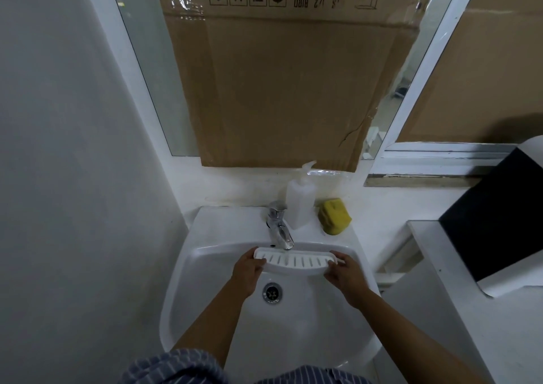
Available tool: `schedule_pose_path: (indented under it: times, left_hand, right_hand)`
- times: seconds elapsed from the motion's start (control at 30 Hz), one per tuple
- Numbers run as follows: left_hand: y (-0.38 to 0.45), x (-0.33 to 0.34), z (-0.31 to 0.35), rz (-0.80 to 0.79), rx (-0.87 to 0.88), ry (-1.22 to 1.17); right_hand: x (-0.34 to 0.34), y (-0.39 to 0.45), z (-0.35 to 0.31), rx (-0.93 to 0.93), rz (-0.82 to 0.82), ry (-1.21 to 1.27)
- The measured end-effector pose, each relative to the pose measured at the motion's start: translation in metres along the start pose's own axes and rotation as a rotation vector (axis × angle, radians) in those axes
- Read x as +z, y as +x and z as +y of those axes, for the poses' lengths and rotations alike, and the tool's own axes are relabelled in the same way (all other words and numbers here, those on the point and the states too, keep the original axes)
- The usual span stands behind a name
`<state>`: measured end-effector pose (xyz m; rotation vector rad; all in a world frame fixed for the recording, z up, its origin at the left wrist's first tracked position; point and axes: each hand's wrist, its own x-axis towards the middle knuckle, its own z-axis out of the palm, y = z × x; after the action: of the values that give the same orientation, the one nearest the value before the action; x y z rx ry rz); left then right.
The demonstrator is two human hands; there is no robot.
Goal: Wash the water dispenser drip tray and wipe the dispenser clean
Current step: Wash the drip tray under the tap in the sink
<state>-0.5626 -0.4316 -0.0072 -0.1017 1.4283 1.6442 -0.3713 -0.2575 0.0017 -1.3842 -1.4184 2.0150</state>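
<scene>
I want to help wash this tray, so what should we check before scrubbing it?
1. Both hands hold the tray: ok. Left hand and right hand grip the ends of the white slotted plastic drip tray.
2. Tray under the chrome tap: ok, over the white ceramic sink.
3. Water running: cannot tell.
4. Yellow sponge within reach: ok, on the sink's back ledge.
5. White pump soap bottle nearby: ok, upright beside the tap.
6. Round metal drain open: cannot tell.
</scene>
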Motion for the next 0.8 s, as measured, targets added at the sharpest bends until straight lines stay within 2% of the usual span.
schedule_pose_path:
  times: [0.23,0.47,0.57,0.8]
  left_hand:
    - [-0.002,-0.035,0.003,0.023,0.031,0.015]
    - [-0.011,-0.067,0.004,0.106,-0.02,-0.099]
    - [-0.014,-0.071,0.002,0.177,-0.067,-0.139]
    - [-0.027,-0.058,-0.007,0.206,-0.239,-0.067]
  right_hand:
    - [0.03,0.006,-0.002,0.008,-0.046,-0.015]
    - [0.06,0.011,-0.004,0.017,-0.151,-0.103]
    - [0.062,0.009,-0.005,0.042,-0.147,-0.087]
    - [0.044,0.001,-0.001,0.083,-0.054,-0.141]
